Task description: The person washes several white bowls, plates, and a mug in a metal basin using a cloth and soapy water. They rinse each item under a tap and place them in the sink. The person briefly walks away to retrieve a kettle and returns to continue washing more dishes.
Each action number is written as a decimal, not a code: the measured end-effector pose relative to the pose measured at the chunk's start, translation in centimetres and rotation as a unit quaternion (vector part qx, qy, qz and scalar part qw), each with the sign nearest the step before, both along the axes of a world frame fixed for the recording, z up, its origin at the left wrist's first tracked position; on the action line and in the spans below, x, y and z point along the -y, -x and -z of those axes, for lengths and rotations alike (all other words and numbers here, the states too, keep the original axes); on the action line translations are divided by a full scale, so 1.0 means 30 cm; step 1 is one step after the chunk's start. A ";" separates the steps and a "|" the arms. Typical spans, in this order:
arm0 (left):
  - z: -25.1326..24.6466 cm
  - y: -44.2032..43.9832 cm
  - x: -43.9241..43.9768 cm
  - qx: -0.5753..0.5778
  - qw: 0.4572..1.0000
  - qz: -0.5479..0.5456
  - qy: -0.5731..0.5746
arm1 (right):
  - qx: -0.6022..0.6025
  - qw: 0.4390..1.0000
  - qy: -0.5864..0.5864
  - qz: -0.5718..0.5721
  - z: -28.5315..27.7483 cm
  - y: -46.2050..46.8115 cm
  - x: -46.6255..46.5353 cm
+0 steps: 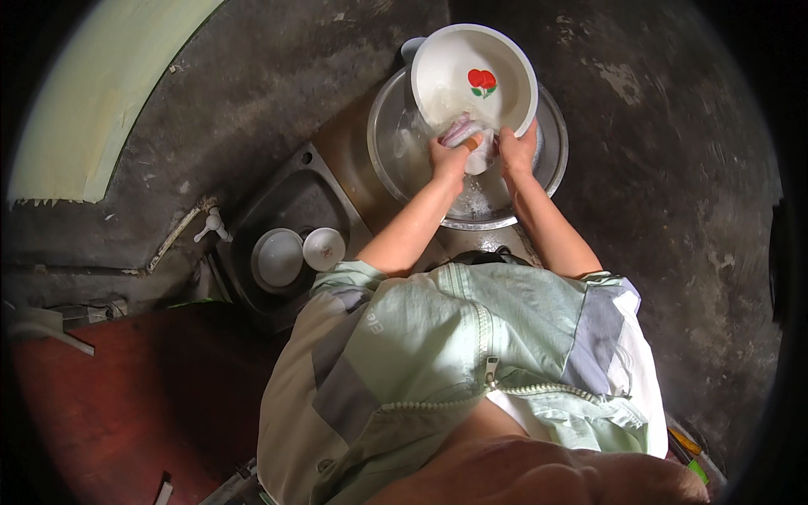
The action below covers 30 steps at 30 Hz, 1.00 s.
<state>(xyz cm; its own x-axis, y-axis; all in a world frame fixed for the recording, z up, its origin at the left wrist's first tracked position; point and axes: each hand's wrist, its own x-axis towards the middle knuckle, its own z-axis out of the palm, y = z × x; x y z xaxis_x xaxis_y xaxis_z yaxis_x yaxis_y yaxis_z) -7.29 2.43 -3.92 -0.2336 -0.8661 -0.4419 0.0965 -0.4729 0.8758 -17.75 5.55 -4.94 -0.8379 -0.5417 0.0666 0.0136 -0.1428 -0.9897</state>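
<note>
A white enamel-like basin (435,76) with a red cherry picture inside is tilted above a wide round metal pan (388,148). My right hand (517,150) grips the basin's near right rim. Bunched in my left hand (449,159) is a wet white and pinkish cloth (480,158), pressed against the basin's near rim. An orange-brown band wraps a digit of that hand. Some watery suds show at the bottom of the pan, between my forearms. The basin's underside is hidden.
On the left, a metal sink (309,189) holds a larger white bowl (278,257) and a smaller white bowl (324,249). A white tap (214,226) on a pipe stands beside it. Dark stained walls (663,158) enclose the corner. The floor (113,391) is reddish.
</note>
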 end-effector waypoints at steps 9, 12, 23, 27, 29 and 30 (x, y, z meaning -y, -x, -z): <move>-0.018 -0.025 0.163 -0.162 0.977 0.022 -0.136 | -0.267 0.962 -0.004 -0.061 -0.127 0.003 -0.083; -0.030 -0.083 0.250 -0.057 0.995 -0.006 0.076 | -0.368 0.915 -0.014 -0.164 -0.220 0.065 -0.130; -0.252 -0.086 0.277 0.296 0.729 0.125 0.604 | -0.546 0.676 -0.370 -0.330 -0.499 0.094 0.038; -0.107 -0.103 0.289 0.198 0.860 -0.020 0.470 | -0.533 0.799 -0.140 -0.241 -0.465 0.134 0.057; -0.034 -0.130 0.287 0.147 0.942 -0.044 0.299 | -0.391 0.875 -0.161 -0.236 -0.399 0.211 0.016; -0.002 -0.127 0.271 0.054 0.968 -0.061 0.238 | -0.276 0.916 -0.134 -0.258 -0.336 0.216 -0.012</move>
